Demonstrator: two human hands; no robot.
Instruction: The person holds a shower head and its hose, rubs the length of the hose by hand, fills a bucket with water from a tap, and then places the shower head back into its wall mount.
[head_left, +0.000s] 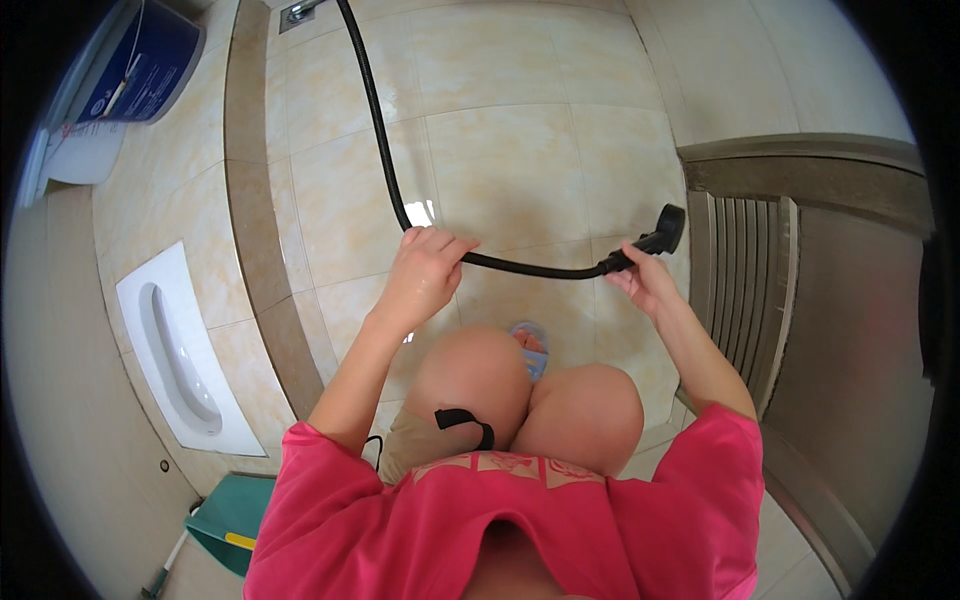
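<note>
My right hand (639, 279) grips the handle of a black handheld shower head (660, 236), whose head tilts up and away to the right. From the handle's lower end a black shower hose (536, 268) sags across to my left hand (427, 274), which is closed around it. Beyond that hand the hose climbs to the top edge of the view, where its far end is cut off. Both hands are held over the tiled floor (502, 165), in front of my bent knees.
Along the left, a brown tiled step edge (246, 127) borders a white squat toilet (180, 352). Blue bucket (142, 67) at upper left; green dustpan (232, 510) at lower left. A door with a louvred vent (742, 277) stands close on the right. Metal floor drain (297, 16) at the top.
</note>
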